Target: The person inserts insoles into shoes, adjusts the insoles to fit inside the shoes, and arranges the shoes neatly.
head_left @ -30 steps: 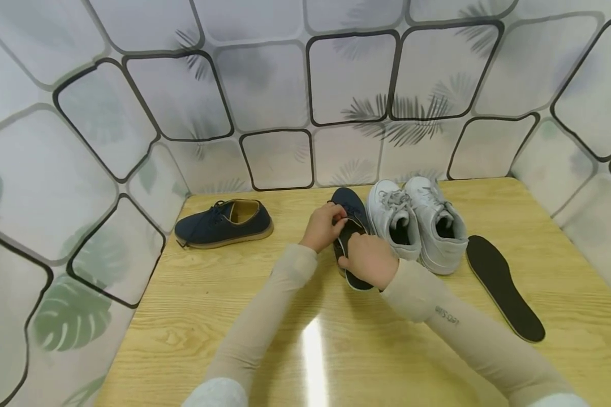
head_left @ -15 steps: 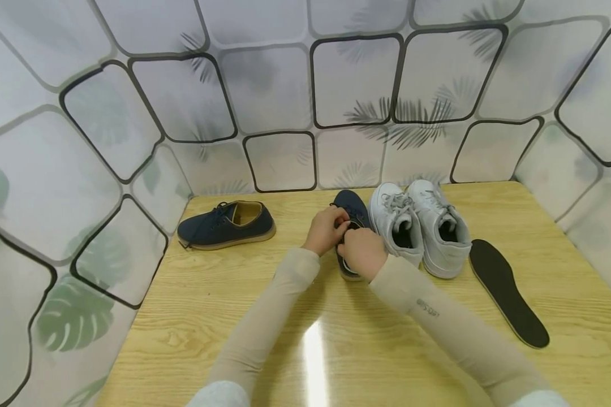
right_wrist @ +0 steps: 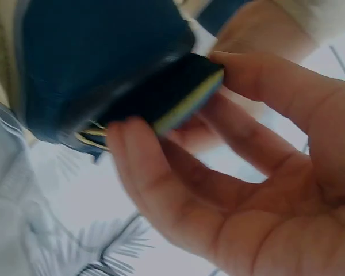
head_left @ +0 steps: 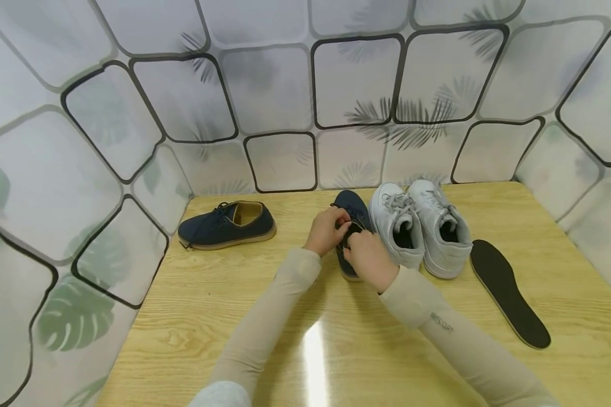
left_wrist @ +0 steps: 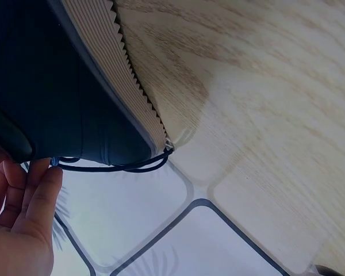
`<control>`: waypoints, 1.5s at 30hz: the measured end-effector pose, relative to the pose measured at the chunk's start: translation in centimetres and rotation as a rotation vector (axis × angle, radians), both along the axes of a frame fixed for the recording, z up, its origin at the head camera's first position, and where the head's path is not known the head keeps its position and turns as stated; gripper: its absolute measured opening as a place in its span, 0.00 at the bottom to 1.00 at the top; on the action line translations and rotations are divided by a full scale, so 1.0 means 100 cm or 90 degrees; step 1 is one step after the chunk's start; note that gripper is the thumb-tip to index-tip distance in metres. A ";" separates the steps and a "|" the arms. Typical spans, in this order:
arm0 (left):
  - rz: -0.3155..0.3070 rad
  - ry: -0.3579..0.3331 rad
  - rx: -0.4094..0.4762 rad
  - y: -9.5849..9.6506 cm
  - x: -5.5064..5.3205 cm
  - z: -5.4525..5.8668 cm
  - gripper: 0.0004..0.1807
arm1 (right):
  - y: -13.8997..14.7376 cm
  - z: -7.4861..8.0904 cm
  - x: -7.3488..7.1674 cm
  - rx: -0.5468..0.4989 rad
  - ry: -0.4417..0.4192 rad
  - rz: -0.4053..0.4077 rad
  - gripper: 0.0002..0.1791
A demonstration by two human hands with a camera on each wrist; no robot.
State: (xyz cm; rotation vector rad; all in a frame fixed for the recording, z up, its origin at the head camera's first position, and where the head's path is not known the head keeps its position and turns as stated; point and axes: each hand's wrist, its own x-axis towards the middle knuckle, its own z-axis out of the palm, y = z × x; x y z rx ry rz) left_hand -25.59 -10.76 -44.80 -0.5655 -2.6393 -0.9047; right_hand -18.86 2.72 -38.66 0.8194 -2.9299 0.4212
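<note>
A navy lace-up shoe (head_left: 350, 203) stands toe-away at the table's back middle. My left hand (head_left: 327, 230) pinches the edge of its opening by the laces; in the left wrist view those fingertips are partly hidden behind the shoe. In the right wrist view, a dark insole (right_wrist: 187, 95) with a yellow-and-blue edge sticks out of the shoe's opening. My right hand (head_left: 373, 259) holds this insole at its end, thumb and fingers on its edges. The rest of the insole is hidden inside the shoe.
A pair of white sneakers (head_left: 440, 232) stands just right of the navy shoe. Farther right lies a loose black insole (head_left: 509, 294). The other navy shoe (head_left: 224, 225) rests at the back left. Patterned fabric walls (head_left: 280, 161) border the wooden table (head_left: 224, 294).
The insole, which reached out past the shoe's heel, has slid forward into the shoe. My right hand moved forward with it, then back slightly to the right. My left hand stays at the opening.
</note>
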 end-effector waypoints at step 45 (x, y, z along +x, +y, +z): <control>0.016 -0.038 -0.060 0.007 0.003 0.000 0.02 | 0.010 -0.009 -0.048 0.095 -0.344 0.181 0.16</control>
